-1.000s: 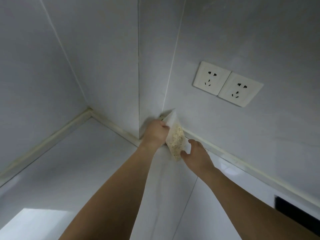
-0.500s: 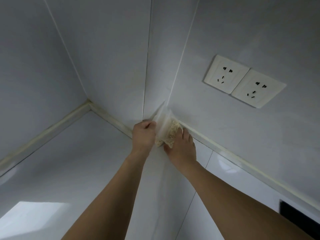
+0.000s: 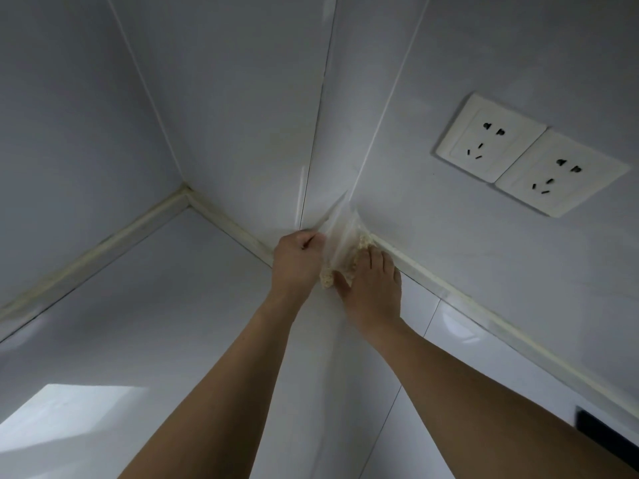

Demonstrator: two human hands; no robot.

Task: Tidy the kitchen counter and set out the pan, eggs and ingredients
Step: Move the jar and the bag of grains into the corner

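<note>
A small clear plastic bag with pale crumbly bits in its bottom stands against the protruding wall corner at the back of the white counter. My left hand is closed on the bag's left side. My right hand lies flat over the bag's lower right part, fingers pressed on the filling. Much of the bag's base is hidden by both hands.
Two white wall sockets sit on the right wall above the counter. A yellowed sealant strip runs along the wall foot. A dark object's edge shows at the lower right. A bright patch of light lies at the lower left.
The bag has been pushed back toward the wall corner. My right hand has gone from beside the bag to lying over its lower part; my left hand has stayed on it.
</note>
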